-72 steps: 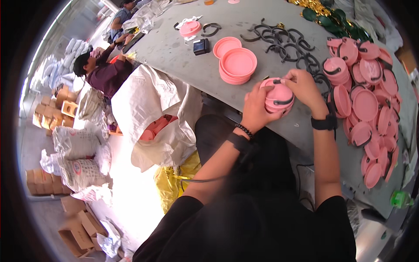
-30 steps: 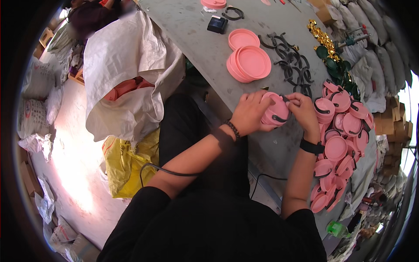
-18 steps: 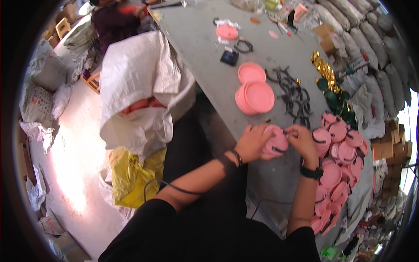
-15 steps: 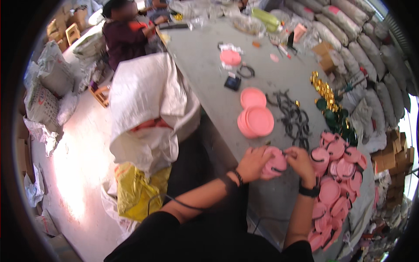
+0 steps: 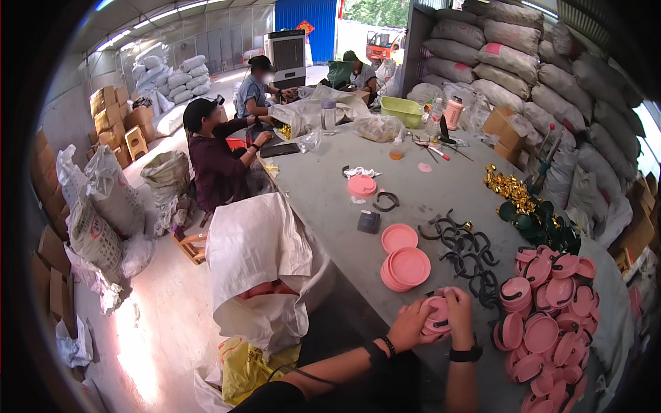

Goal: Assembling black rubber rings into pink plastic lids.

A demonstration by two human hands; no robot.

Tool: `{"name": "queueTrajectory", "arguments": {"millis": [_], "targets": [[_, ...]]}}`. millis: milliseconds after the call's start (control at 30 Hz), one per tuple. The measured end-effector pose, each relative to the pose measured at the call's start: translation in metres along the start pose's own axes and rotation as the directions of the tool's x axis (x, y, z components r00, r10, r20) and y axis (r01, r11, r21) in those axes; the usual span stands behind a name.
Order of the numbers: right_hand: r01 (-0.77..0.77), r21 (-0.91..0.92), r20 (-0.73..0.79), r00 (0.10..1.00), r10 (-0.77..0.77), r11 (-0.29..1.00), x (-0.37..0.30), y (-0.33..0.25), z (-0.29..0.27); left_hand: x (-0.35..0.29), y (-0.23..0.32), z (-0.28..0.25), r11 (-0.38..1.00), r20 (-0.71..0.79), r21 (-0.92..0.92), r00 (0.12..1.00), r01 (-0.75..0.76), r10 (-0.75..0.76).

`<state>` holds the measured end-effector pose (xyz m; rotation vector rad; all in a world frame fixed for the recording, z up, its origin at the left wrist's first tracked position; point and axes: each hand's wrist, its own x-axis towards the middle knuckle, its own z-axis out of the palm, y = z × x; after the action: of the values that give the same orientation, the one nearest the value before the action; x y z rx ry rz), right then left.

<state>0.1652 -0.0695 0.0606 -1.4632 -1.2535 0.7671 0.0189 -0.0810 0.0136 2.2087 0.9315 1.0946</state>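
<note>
Both of my hands are closed round a pink round plastic lid [image 5: 435,312] above the near edge of the grey table. My left hand [image 5: 411,327] grips its left and lower side, while my right hand [image 5: 458,311] wraps the right side with the fingers over the top edge. My fingers hide part of the lid, and whether a black handle is fully fitted on it I cannot tell. Just beyond my hands lies a stack of plain pink lids [image 5: 411,266]. Black curved handles [image 5: 468,251] lie loose to its right. A heap of pink lids with black handles [image 5: 540,335] spreads beside my right wrist.
Gold pieces [image 5: 511,189] and dark green pieces [image 5: 540,221] lie along the table's right side. A small dark box [image 5: 369,221] sits beyond the stack. At my left stands a large white sack [image 5: 251,237]. A co-worker in a dark top [image 5: 219,162] works at the table's left edge.
The view has tilted up, showing more of the room. My right hand has gone from a pinch at the lid's edge to a grip round its side. My left hand still holds it.
</note>
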Motion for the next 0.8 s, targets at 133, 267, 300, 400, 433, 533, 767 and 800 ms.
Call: {"name": "queueTrajectory", "arguments": {"millis": [133,267,300,400,433,533,767,800], "targets": [[0.010,-0.181,0.015,1.000,-0.008,0.983,0.004,-0.007,0.003,-0.001,0.000,-0.001,1.000,-0.023,0.006,1.000,0.010,-0.009],[0.072,-0.391,0.061,0.997,-0.052,0.918,0.005,-0.024,0.004,0.001,-0.001,-0.001,1.000,-0.018,-0.012,1.000,0.005,-0.005],[0.057,-0.434,0.077,0.997,-0.025,0.899,0.003,-0.030,0.005,0.000,-0.001,-0.001,1.000,-0.004,-0.015,1.000,0.020,-0.020],[0.068,-0.505,0.091,0.995,-0.025,0.860,0.003,-0.035,0.005,-0.001,0.000,-0.001,1.000,0.006,-0.003,1.000,0.023,-0.023],[0.076,-0.508,0.096,0.995,-0.031,0.858,0.003,-0.037,0.005,-0.001,-0.001,-0.001,1.000,-0.007,0.006,1.000,0.003,-0.003],[0.038,-0.563,0.142,0.989,0.051,0.826,0.004,-0.047,0.004,-0.002,-0.002,0.000,1.000,0.011,0.019,1.000,0.008,-0.008],[0.065,-0.597,0.158,0.987,0.038,0.800,0.007,-0.046,0.005,-0.002,0.001,0.001,0.999,0.003,0.007,0.999,0.032,-0.032],[0.067,-0.609,0.165,0.985,0.043,0.790,0.007,-0.047,0.005,-0.002,0.001,0.000,0.999,0.012,0.005,0.999,0.033,-0.034]]}}
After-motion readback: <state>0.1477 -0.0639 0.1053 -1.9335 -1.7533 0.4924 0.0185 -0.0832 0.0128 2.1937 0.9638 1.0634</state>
